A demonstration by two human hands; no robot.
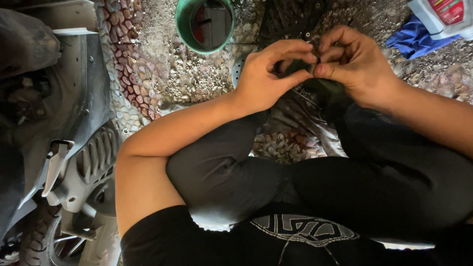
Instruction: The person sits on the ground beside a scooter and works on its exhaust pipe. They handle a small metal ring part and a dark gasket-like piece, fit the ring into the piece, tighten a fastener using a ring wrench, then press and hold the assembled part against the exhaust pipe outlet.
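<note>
Ground: rough pebble-and-gravel surface (162, 74), reddish stones in a band, grey-white elsewhere. Landmark: green round bucket (205, 24), smooth plastic, open top, dark contents. Small dark part (299, 66), matte, shape unclear, sits just below-right of bucket, pinched between both hands. Left hand (266, 74): fingers curled, thumb and forefinger closed on the part's left side. Right hand (352, 61): fingertips bent in, gripping the part's right end; hands touching each other. Dark flat mesh-like item (290, 17) immed. right of bucket, partly hidden. Blue crumpled cloth (414, 39) far right of bucket, white plastic container (441, 17) on it. Grey ribbed metal engine casing (91, 162) and spoked wheel (44, 236) well below-left of bucket. Person seated, legs in dark fabric.
</note>
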